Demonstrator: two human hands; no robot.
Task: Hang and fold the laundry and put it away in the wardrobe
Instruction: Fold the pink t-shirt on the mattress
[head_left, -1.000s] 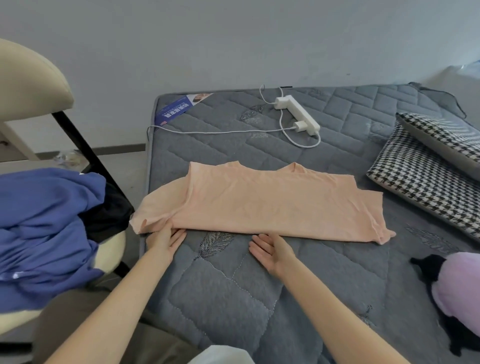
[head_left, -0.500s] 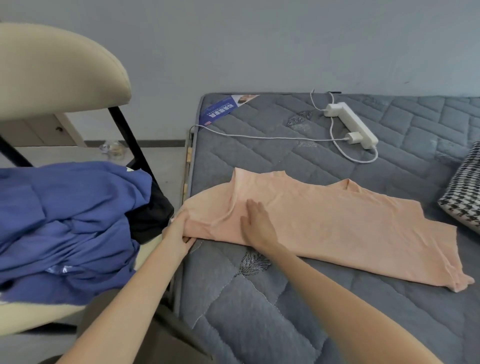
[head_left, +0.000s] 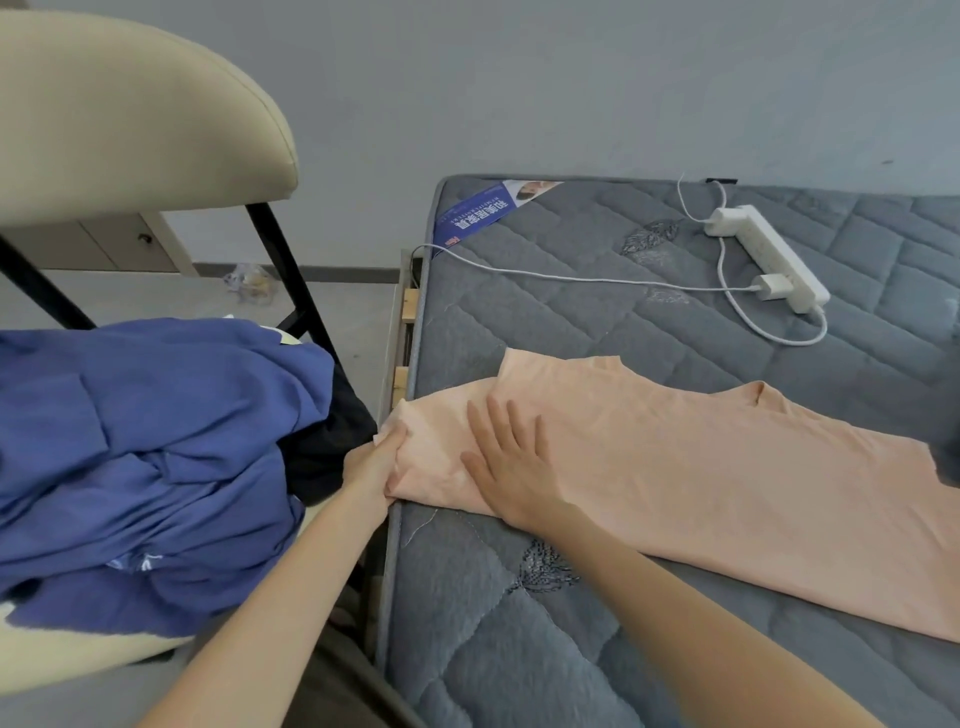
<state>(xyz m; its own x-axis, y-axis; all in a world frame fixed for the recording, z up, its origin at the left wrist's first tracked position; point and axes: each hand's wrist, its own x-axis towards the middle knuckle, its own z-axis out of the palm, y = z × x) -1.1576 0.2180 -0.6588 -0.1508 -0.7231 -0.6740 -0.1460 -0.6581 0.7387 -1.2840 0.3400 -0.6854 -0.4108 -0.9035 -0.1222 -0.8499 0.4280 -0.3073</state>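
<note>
Fingers (head_left: 396, 441) of the left hand (head_left: 376, 465) are curled round the end of the sleeve (head_left: 441, 441) of the shirt (head_left: 701, 478), right at the left edge of the bed (head_left: 519, 649). Fingers (head_left: 501, 423) of the right hand (head_left: 511, 470) are laid straight and spread, pressed flat on the cloth just beside. The shirt is laid flat across the bed, collar away from the person. It is judged light, thin and limp: no shape is kept unless it is pinned, so the sleeve is best taken at its hem and turned over the flat hand as a crease line. Compared with a second ago, the right hand is found moved from the bare bed onto the shirt, while the left is kept at the same sleeve end.
</note>
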